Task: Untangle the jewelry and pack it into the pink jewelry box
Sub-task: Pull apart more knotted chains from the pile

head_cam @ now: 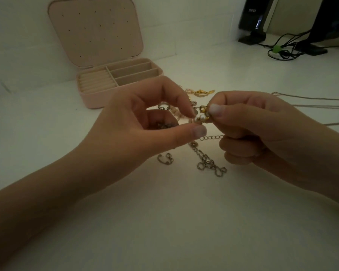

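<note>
The pearl piece [201,116] hung between both hands above the tangle [205,161]: left hand [145,122] pinching one end, right hand [262,132] the gold clasp, I think. Light, slippery, fragile; best held at the clasp. The box [98,98] lay open far left.

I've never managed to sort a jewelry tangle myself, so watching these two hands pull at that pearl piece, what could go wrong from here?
1. The left hand and right hand both pinch the pearl piece, and a silver chain trails from it to the table. Pulling apart could tighten a knot or snap a link.
2. If the small piece slips, it could drop into the loose jewelry behind and tangle again.
3. The light is dim, so fine links are probably easy to misjudge.
</note>
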